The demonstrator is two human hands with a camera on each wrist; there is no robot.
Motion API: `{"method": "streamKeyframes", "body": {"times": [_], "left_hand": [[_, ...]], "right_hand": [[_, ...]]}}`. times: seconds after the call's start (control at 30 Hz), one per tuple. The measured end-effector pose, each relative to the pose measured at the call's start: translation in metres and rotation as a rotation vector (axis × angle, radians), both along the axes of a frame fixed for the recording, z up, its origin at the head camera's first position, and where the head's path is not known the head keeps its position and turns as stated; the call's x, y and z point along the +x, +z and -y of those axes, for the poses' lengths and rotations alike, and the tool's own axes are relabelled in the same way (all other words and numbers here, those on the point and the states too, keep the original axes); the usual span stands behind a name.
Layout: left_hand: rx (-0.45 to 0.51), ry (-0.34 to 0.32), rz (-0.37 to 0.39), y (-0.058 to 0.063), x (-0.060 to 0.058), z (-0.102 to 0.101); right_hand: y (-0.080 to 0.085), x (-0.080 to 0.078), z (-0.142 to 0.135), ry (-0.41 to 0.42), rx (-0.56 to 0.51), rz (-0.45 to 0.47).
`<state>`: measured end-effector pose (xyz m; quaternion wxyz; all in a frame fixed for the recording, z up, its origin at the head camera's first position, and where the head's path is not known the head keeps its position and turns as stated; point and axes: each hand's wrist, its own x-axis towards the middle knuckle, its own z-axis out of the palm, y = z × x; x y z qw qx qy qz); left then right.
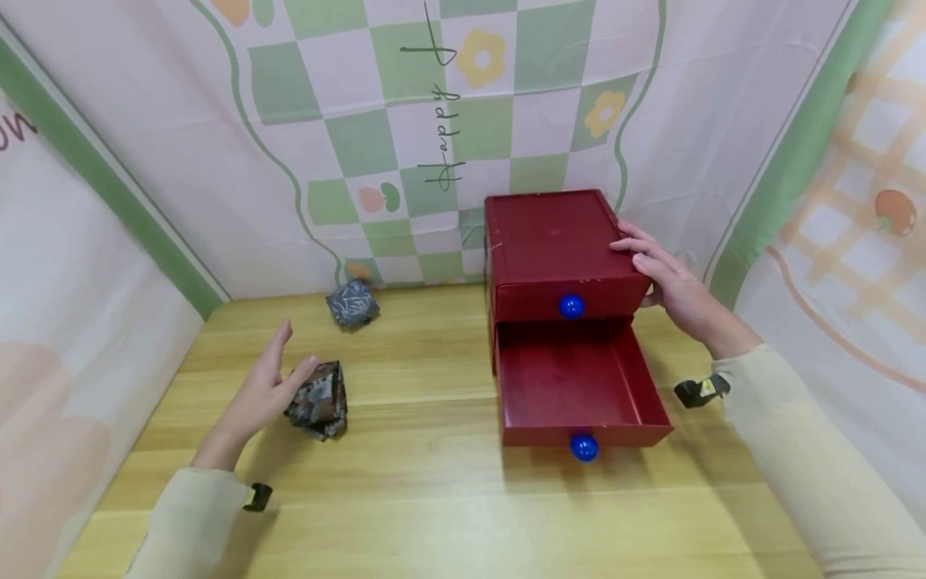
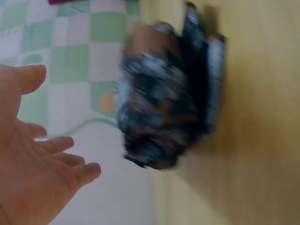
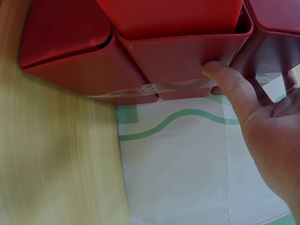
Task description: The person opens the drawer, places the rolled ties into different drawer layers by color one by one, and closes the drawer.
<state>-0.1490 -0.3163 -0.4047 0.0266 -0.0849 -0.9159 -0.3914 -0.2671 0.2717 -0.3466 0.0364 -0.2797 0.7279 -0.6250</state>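
A crumpled camouflage-patterned bundle (image 1: 321, 402) lies on the table at left. My left hand (image 1: 256, 394) hovers beside it, fingers extended; the left wrist view shows a gap between this hand (image 2: 37, 150) and the bundle (image 2: 161, 93). At right stands a dark red drawer cabinet (image 1: 553, 237) with blue knobs. Its upper drawer (image 1: 528, 301) is closed, while the drawer below (image 1: 579, 436) is pulled out and holds nothing. My right hand (image 1: 673, 285) rests on the cabinet's upper right edge, fingers on top. In the right wrist view its thumb (image 3: 229, 84) presses the side wall.
A smaller grey patterned bundle (image 1: 352, 304) lies near the back of the wooden table (image 1: 419, 498). Printed cloth (image 1: 419, 137) hangs behind and on both sides. Clear tape (image 3: 150, 89) runs along the cabinet's side.
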Motion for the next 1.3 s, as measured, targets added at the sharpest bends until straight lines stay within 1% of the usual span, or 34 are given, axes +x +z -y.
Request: {"method": "streamKeyframes", "body": {"times": [0.13, 0.23, 0.33, 0.43, 0.53, 0.7, 0.8, 0.9, 1.07, 1.17, 1.3], "left_hand": [[0.031, 0.014, 0.077, -0.011, -0.001, 0.006], [0.047, 0.008, 0.108, -0.016, -0.003, 0.008], [0.037, 0.009, 0.135, -0.021, -0.004, 0.008], [-0.003, 0.016, 0.161, -0.025, -0.005, 0.008], [-0.032, 0.016, 0.175, -0.028, -0.005, 0.008], [-0.072, -0.005, 0.188, -0.030, -0.003, 0.008], [-0.100, -0.028, 0.206, -0.031, -0.002, 0.009], [-0.124, -0.038, 0.240, -0.032, 0.001, 0.008], [-0.173, -0.013, 0.293, -0.035, 0.003, 0.005], [-0.202, 0.008, 0.290, -0.036, 0.003, 0.003], [-0.236, 0.038, 0.274, -0.034, 0.003, -0.001]], "right_hand": [[0.000, 0.000, 0.000, 0.004, -0.005, 0.003], [0.000, 0.000, -0.001, 0.002, -0.006, 0.001], [0.000, 0.000, -0.001, 0.001, -0.008, -0.002], [0.000, 0.000, 0.000, -0.003, -0.010, -0.003], [0.000, 0.000, 0.000, -0.003, -0.009, -0.004], [-0.001, 0.000, 0.000, -0.002, -0.004, -0.006], [-0.001, 0.000, -0.001, 0.000, -0.007, -0.008], [-0.001, 0.000, -0.001, -0.002, -0.008, -0.008], [-0.001, 0.000, 0.000, -0.008, -0.004, -0.007], [-0.001, 0.000, 0.000, -0.014, 0.007, -0.006], [-0.001, 0.001, 0.000, -0.018, 0.010, -0.003]]}}
